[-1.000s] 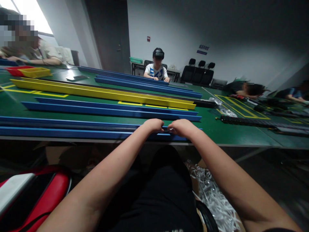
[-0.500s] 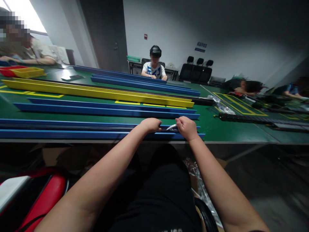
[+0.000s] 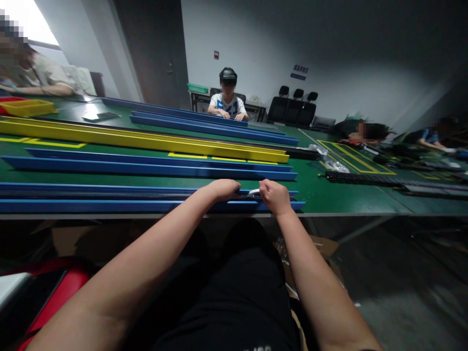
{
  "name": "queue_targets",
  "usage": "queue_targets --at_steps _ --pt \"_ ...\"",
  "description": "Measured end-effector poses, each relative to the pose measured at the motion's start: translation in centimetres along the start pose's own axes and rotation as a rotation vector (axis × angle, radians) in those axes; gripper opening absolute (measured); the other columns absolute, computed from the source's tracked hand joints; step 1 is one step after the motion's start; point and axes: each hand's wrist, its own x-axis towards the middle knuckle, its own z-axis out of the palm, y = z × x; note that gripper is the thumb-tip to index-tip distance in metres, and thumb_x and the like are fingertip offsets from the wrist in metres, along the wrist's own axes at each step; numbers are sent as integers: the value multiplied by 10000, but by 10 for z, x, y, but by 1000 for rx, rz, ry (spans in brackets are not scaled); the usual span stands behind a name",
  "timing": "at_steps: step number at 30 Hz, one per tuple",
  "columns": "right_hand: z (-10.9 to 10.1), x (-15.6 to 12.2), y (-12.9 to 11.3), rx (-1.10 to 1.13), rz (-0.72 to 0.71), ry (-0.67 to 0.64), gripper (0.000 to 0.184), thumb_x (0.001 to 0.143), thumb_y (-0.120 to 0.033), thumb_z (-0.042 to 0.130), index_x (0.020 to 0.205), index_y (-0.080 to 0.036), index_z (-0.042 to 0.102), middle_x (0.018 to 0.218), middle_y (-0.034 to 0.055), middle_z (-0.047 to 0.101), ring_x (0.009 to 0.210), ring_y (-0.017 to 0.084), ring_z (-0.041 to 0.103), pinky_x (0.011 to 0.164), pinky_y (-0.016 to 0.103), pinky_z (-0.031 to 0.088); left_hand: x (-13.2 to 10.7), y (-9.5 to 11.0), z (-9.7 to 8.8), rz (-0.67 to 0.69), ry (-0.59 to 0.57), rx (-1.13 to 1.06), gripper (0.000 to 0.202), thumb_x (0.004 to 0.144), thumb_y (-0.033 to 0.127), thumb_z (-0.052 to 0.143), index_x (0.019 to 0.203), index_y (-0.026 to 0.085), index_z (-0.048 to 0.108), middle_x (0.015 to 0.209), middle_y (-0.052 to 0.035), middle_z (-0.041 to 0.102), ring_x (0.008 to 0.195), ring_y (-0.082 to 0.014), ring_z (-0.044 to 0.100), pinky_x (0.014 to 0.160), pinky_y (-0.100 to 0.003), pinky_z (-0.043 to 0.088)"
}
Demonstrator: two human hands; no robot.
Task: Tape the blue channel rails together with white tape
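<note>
A long blue channel-shaped rail (image 3: pixel 109 204) lies along the near edge of the table. Over its right part are both my hands. My right hand (image 3: pixel 276 196) is closed in a fist, and a narrow white strip (image 3: pixel 253 193) curves out of it to the left, toward my other hand. My left hand (image 3: pixel 225 189) sits low in the rail with its fingers curled downward; the fingertips and whatever they grip are mostly hidden.
Beyond lie another blue rail (image 3: pixel 157 167), a long yellow rail (image 3: pixel 146 141) and more blue rails (image 3: pixel 204 126). Clear plastic wrap (image 3: pixel 334 163) and dark strips (image 3: pixel 358 179) lie right. A yellow tray (image 3: pixel 31 107) stands left. Several co-workers sit around the table; one person (image 3: pixel 228 105) faces me.
The whole view has shifted slightly. My right hand stays closed with the white strip; less of the strip shows between my hands, and its curve looks tighter. My left hand remains over the rail.
</note>
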Motion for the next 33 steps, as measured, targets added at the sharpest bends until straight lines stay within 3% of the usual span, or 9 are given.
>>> queue_targets --at_steps 6,17,25,33 --pt "3 2 -8 -1 18 -2 496 997 -467 268 819 -213 654 784 34 691 699 137 575 606 245 272 -8 -10 3 -4 4 -33 333 832 507 537 932 220 674 920 -80 719 782 -211 642 616 -274 380" --pt "13 10 -83 69 -39 -60 521 993 -504 259 858 -212 668 841 55 718 736 148 605 601 253 257 -67 -63 3 -148 -55 -123 332 777 537 541 857 235 654 760 -38 683 633 -179 551 558 -286 335" --pt "14 21 -78 143 65 -122 611 1010 -506 147 862 -237 675 801 48 691 727 165 589 588 267 253 -69 -62 1 -210 -48 -128 372 745 573 531 871 245 650 782 -33 688 643 -178 547 566 -279 328" --pt "14 7 -84 121 84 -50 504 1004 -488 259 852 -229 663 794 38 698 705 153 588 602 262 239 -71 -62 5 -232 -22 -110 366 727 576 546 821 237 650 730 -34 667 618 -177 539 539 -284 288"
